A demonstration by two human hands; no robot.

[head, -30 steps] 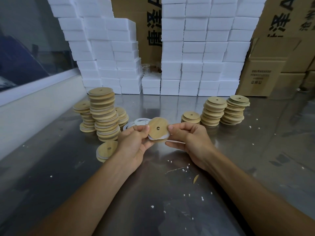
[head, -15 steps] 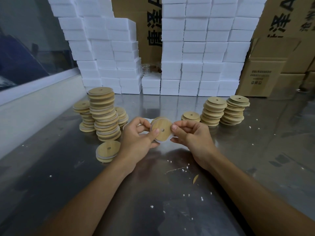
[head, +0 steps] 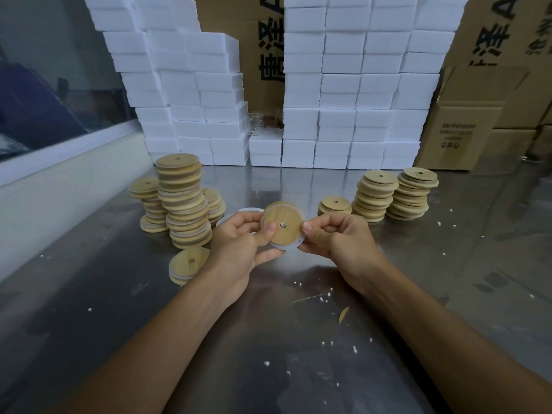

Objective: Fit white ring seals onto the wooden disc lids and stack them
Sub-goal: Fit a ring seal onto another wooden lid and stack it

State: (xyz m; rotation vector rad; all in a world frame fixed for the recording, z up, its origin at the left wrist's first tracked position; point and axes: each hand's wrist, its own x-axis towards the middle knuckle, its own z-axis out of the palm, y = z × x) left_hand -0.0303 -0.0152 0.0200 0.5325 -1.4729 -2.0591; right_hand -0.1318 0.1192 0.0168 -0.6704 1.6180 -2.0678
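Note:
Both my hands hold one wooden disc lid (head: 283,224) with a centre hole, tilted toward me above the steel table. A white ring seal (head: 286,245) shows along its lower edge. My left hand (head: 239,249) pinches the lid's left side, thumb on its face. My right hand (head: 337,237) pinches the right edge. Loose white rings (head: 249,211) lie on the table behind my left hand. A tall leaning stack of lids with seals (head: 183,204) stands at left, with a short pile (head: 188,265) in front of it.
Bare lid stacks (head: 375,195), (head: 413,194) and a low pile (head: 334,204) stand at right on the steel table (head: 268,339). White foam blocks (head: 343,85) and cardboard boxes (head: 460,135) wall the back. A white ledge (head: 68,180) runs along the left. Foam crumbs litter the surface.
The lid has turned in my hands so its face points more toward me, and the white ring now sits closer round its lower rim. My hands rose slightly.

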